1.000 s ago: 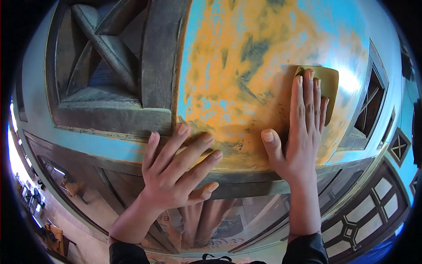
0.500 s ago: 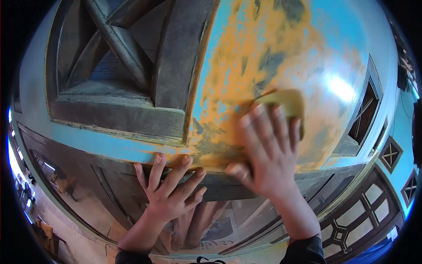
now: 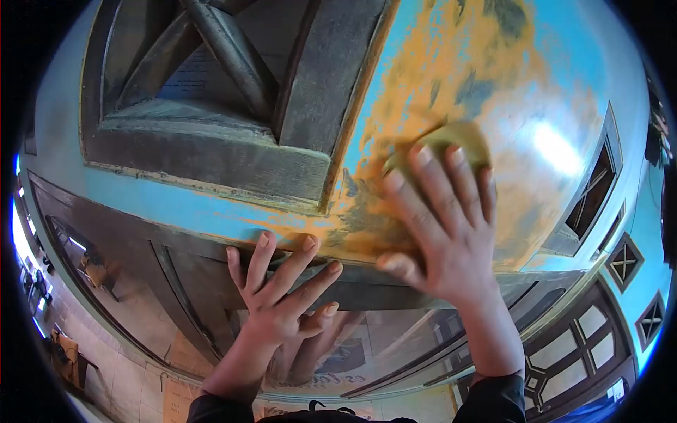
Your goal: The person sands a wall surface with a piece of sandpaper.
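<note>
My right hand (image 3: 451, 240) lies with fingers stretched over a yellowish-olive piece of sandpaper (image 3: 469, 137), holding it flat against the wall. Around it the wall (image 3: 381, 151) is patchy, with orange and dark grey areas among blue paint. The sandpaper's lower part is hidden under my palm and fingers. To the lower left, my left hand (image 3: 282, 289) is spread open with no object in it. Its fingertips rest at the dark wooden frame (image 3: 356, 282) below the painted strip.
A dark wooden window frame (image 3: 233, 166) with crossed bars juts out at upper left. Glass with lettering (image 3: 317, 381) is below my hands. Another crossed-bar opening (image 3: 592, 183) and a paned door (image 3: 571, 352) stand at right. Chairs (image 3: 67, 349) show at far left.
My right hand and the sandpaper have slid up and left along the wall. The camera view has shifted, so the window frame sits further right. My left hand stays spread at the frame.
</note>
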### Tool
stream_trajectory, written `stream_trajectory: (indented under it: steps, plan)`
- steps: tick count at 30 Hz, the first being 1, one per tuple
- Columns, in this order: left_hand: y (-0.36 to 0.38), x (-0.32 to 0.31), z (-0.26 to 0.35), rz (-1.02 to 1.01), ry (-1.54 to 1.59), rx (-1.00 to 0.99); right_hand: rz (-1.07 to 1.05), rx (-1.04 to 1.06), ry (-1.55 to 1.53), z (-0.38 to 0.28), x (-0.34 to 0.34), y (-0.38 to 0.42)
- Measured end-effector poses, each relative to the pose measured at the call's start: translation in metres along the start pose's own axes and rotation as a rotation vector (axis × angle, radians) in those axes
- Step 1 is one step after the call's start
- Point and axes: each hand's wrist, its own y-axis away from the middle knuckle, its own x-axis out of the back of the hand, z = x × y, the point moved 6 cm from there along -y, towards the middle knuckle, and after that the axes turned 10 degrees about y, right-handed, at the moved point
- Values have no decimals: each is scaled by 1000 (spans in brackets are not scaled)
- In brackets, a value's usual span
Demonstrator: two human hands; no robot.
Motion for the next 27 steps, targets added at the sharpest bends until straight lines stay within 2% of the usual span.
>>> stream_trajectory:
  steps: [2,5,6,9,13,17,21,22,25,27]
  plan:
    - [-1,1,-2,21,36,3,82,-105,11,14,5,-13]
    - [1,3,-3,62,96,15,103,-259,-34,-6,6,-13]
    - [1,4,-4,74,117,19,22,-199,-10,-19,3,-5]
    - [6,6,-5,87,150,22,42,-268,-71,-44,-8,21]
    - [6,6,-6,102,180,32,97,-313,-134,-21,5,-12]
    - [8,5,-8,109,197,27,85,-323,-146,-31,6,-16]
    - [10,6,-10,107,208,11,14,-209,-107,-55,-7,8]
    - [9,7,-10,104,210,10,29,-204,-153,-46,0,-2]
    - [8,8,-9,87,214,13,132,-183,-39,-14,7,-32]
    - [8,7,-9,87,224,10,109,-153,-19,-17,9,-33]
